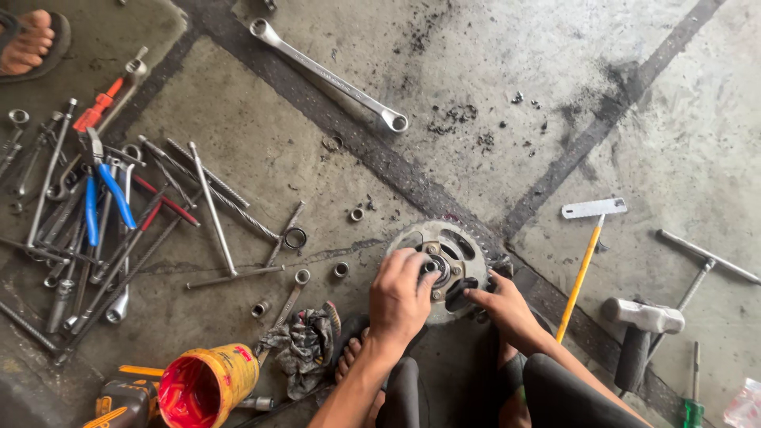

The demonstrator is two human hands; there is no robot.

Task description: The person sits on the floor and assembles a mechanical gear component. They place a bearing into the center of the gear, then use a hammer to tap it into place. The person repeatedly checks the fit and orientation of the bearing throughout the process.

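My left hand (400, 297) presses fingers on the hub of the sprocket (445, 265) on the floor (317, 158). My right hand (501, 305) pinches its rim at 4 o'clock. I should hold it flat and steady.

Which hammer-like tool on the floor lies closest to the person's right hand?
The yellow-handled one, right beside the right hand; the grey-headed mallet lies farther right.

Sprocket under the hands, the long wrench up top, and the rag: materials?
Sprocket: looks like steel, dull grey, grimy, with cut-out windows and teeth. Long wrench: bright polished metal, likely chrome-plated steel, given its sheen. Rag: woven cloth, crumpled and oil-stained.
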